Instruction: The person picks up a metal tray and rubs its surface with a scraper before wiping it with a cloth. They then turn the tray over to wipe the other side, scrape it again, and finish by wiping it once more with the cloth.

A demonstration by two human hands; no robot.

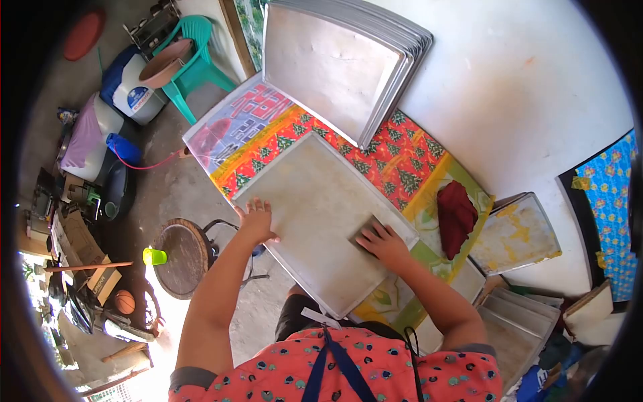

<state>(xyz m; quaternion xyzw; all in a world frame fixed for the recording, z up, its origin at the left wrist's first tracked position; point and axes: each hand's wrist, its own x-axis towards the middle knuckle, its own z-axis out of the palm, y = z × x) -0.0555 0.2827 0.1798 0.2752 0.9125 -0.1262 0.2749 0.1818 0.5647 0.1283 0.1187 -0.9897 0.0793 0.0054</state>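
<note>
Tray (305, 231) slants lengthwise upper-left to lower-right, left grip (256, 222) spread, right grip (384, 244) holding dark pad (360, 230).

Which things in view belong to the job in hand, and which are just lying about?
Part of the job:
metal tray, under the left hand
dark pad, under the right hand
probably the stacked metal trays
possibly the maroon cloth

Seemingly just lying about:
green plastic chair
basketball
lime-green cup
</note>
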